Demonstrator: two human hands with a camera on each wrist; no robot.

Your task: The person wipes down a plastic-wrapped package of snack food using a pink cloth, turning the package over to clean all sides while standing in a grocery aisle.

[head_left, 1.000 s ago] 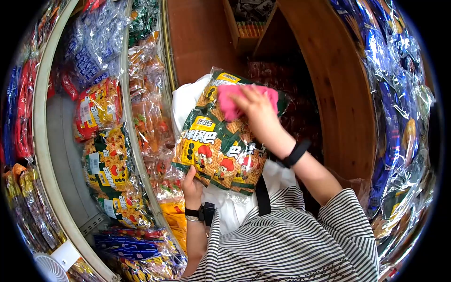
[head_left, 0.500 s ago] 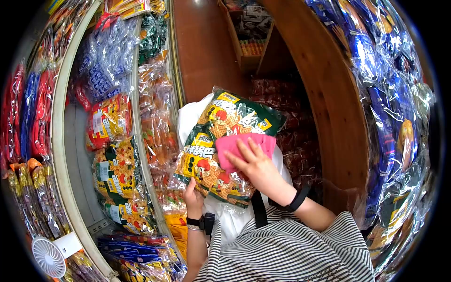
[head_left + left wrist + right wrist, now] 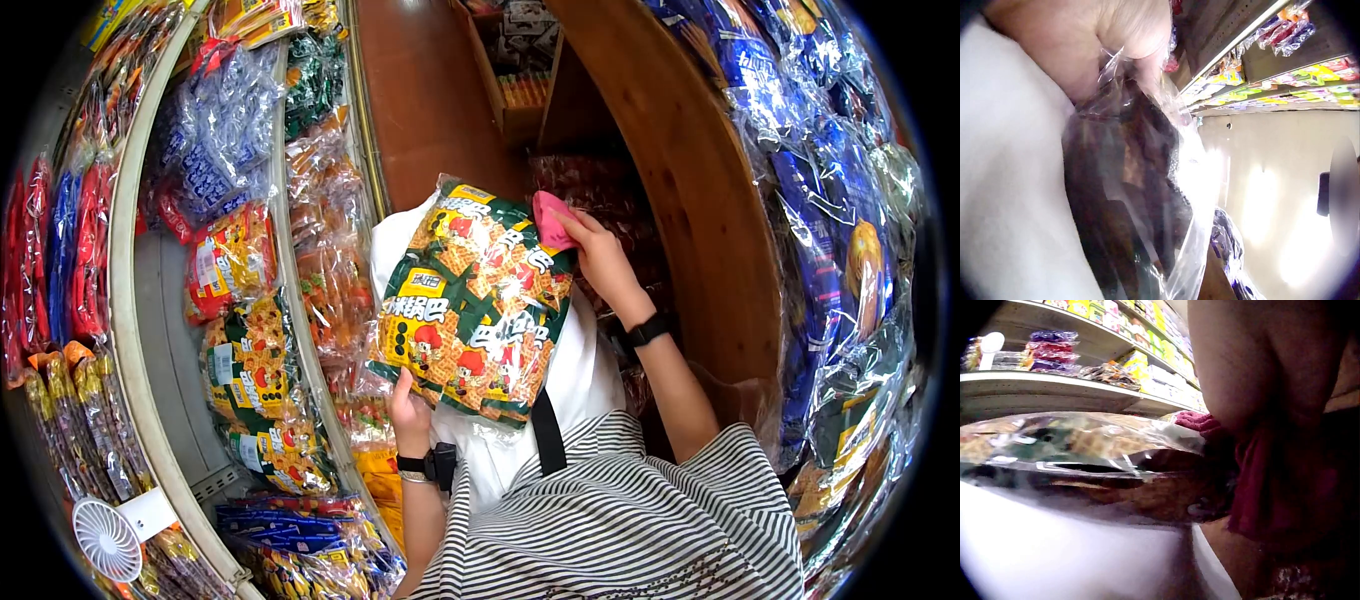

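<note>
A large clear-wrapped snack pack (image 3: pixel 470 300), green and yellow with waffle pictures, lies tilted over the person's white-clothed lap. The left hand (image 3: pixel 408 415) grips its lower left corner, thumb on top; in the left wrist view that hand (image 3: pixel 1104 44) pinches the clear film, its other fingers partly hidden. At the pack's upper right edge the right hand (image 3: pixel 603 262) holds a pink cloth (image 3: pixel 553 221) between thumb and fingers. In the right wrist view the cloth (image 3: pixel 1260 481) hangs from the hand (image 3: pixel 1260 369) beside the end of the pack (image 3: pixel 1085 440).
Shelves with bagged snacks (image 3: pixel 240 260) stand on the left, with a small white fan (image 3: pixel 108 538) at the lower left. A curved wooden board (image 3: pixel 700 200) and blue packages (image 3: pixel 830 250) are on the right. An open wooden box (image 3: pixel 515 85) stands ahead on the reddish floor (image 3: pixel 425 110).
The right hand with the pink cloth has moved from the middle of the pack to its upper right edge. The left hand keeps its hold at the lower left corner.
</note>
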